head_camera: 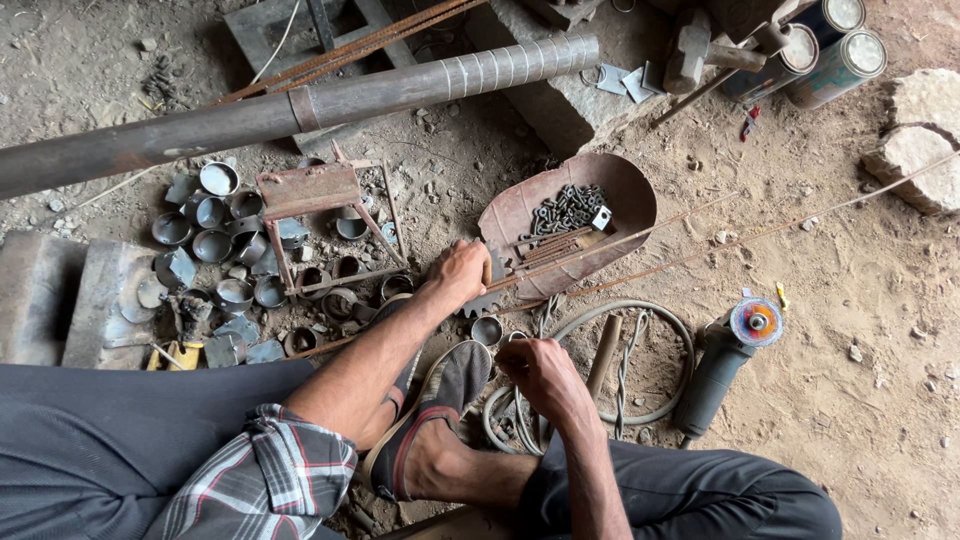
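My left hand [458,272] is closed over a toothed metal disc [482,303] on the dirt floor, where thin rusty rods [640,232] run off to the upper right. My right hand [540,372] is curled just below it, beside a small metal ring [487,330] and over a coil of hose [640,400]. Whatever its fingers hold is hidden. My foot in a grey shoe [440,400] rests between the two arms.
A rusty oval pan [630,190] holds bolts and nuts. An angle grinder [728,355] lies at right. Several short metal cups [212,243] and a rusty frame [310,190] lie at left. A long pipe [300,108] crosses above; hammers [700,50], cans [845,55] and stones [920,130] lie beyond.
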